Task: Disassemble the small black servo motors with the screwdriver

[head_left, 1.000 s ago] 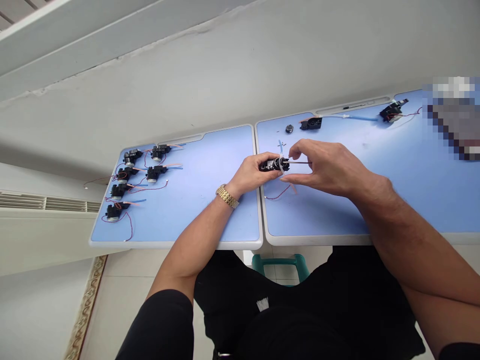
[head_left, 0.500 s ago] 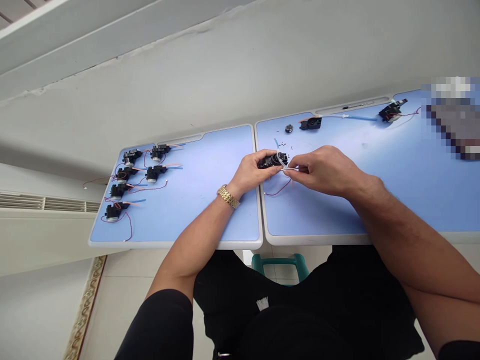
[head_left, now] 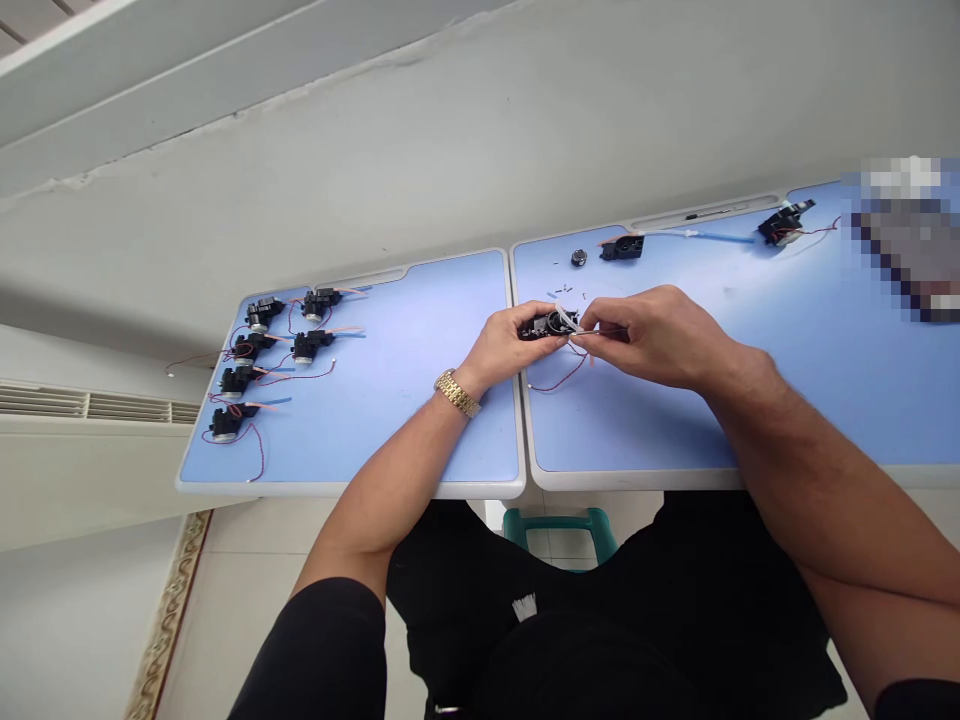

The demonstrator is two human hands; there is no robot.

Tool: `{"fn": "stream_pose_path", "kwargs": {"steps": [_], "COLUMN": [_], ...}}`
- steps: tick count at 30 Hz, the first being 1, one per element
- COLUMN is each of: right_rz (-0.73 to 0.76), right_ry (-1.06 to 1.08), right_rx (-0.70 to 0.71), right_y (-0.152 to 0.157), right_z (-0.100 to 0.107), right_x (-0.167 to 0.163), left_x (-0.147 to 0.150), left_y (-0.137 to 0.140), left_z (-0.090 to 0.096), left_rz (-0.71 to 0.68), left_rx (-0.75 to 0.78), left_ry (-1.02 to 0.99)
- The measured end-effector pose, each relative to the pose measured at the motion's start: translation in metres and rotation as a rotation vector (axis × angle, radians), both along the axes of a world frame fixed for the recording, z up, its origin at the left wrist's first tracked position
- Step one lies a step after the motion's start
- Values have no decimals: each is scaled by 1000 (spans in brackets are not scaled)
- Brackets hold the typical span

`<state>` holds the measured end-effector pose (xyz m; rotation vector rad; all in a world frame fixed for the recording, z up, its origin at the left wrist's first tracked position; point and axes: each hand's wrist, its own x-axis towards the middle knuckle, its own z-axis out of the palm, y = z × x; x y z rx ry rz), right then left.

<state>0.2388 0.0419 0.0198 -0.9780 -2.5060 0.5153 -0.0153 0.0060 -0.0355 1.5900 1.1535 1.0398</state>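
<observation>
The left hand (head_left: 501, 347) had its fingers wrapped round a black plastic wired assembly (head_left: 535, 328) over the blue-topped counter (head_left: 637, 435); the right hand (head_left: 656, 335) had its fingers pinching a slim dark metal shaft (head_left: 601, 332) beside a whitish flexible strip (head_left: 565, 314). That assembly looked partway through: small dark loose bits (head_left: 565, 289) lay just beyond, then a round black-and-silver part (head_left: 579, 258) and an open black plastic housing (head_left: 622, 248) sat separate, seemingly the work left. Well off leftward, six black plastic units (head_left: 311, 347) looked done and set aside; a similar black unit (head_left: 784, 226) lay far right
</observation>
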Motion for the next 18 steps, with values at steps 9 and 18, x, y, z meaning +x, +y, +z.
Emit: {"fn": "stream_pose_path", "kwargs": {"steps": [9,18], "right_rz": [-294,-786], "right_ry": [307,267], "right_rx": [67,81], "right_y": [16,65], "right_z": [4,2], "right_x": [16,61], "left_x": [-2,-2], "left_y": [-2,0], "left_z": [4,6], "left_rz": [-2,-16], "left_rx": [-8,-59], "left_ry": [37,-22]}}
